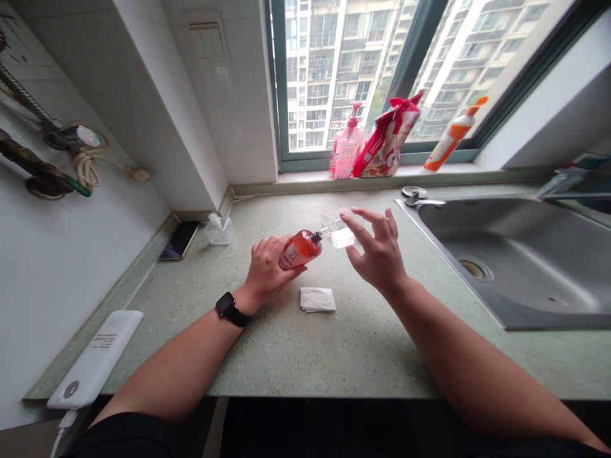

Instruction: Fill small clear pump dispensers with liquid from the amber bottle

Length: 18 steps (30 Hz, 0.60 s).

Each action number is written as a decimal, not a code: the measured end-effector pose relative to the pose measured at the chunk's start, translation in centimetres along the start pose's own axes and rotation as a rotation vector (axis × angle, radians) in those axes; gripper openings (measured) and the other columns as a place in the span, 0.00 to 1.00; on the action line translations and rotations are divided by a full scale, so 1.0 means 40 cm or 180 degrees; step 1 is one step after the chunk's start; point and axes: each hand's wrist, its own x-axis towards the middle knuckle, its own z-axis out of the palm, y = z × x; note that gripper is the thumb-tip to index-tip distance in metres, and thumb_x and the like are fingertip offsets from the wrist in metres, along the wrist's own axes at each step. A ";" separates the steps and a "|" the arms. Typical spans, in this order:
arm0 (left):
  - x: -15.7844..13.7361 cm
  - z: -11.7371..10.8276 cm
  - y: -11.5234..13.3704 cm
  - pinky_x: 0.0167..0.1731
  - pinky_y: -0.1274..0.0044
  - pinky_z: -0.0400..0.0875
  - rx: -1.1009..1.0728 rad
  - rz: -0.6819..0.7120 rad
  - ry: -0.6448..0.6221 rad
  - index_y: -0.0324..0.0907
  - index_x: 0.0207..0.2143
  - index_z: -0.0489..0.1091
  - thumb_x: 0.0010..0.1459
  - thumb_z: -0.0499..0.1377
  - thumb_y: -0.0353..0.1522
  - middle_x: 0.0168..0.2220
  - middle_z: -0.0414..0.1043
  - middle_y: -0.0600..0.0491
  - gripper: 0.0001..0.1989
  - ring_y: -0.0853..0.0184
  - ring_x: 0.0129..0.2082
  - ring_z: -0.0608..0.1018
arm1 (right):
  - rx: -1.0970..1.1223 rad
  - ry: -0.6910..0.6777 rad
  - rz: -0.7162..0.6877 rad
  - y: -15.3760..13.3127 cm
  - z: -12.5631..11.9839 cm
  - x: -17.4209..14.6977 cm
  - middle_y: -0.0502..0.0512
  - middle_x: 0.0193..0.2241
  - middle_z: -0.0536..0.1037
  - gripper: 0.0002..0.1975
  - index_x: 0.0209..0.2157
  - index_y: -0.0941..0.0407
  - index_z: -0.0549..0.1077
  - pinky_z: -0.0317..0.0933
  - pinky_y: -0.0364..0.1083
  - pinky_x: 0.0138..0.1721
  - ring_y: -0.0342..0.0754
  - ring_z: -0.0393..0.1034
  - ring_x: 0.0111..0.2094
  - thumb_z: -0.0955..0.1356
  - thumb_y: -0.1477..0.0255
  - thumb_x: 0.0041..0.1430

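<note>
My left hand [272,262] is wrapped around a bottle [300,251] of orange-red liquid with a pale label. The bottle is tilted, its black neck pointing right towards a small clear box [341,236]. A clear piece shows at the end of the neck, overlapping the box's edge. My right hand [377,248] has its fingers spread and curved at the right side of the box; whether the fingertips touch it I cannot tell. A folded white tissue [317,299] lies on the counter [315,356] between my forearms.
Another clear box [220,230] with something white in it and a phone [180,240] sit at the back left. A white power bank [95,359] lies front left. The steel sink [520,254] is on the right. A pink pump bottle [346,151], red bag [389,140] and orange-white bottle [451,140] line the windowsill.
</note>
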 end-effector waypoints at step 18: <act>0.001 -0.003 0.003 0.59 0.59 0.67 -0.0029 -0.0026 -0.0019 0.47 0.68 0.69 0.61 0.71 0.54 0.56 0.79 0.44 0.39 0.50 0.54 0.79 | 0.0028 0.0004 -0.0012 -0.003 -0.005 0.003 0.58 0.64 0.72 0.48 0.76 0.38 0.60 0.50 0.77 0.75 0.62 0.72 0.64 0.69 0.85 0.60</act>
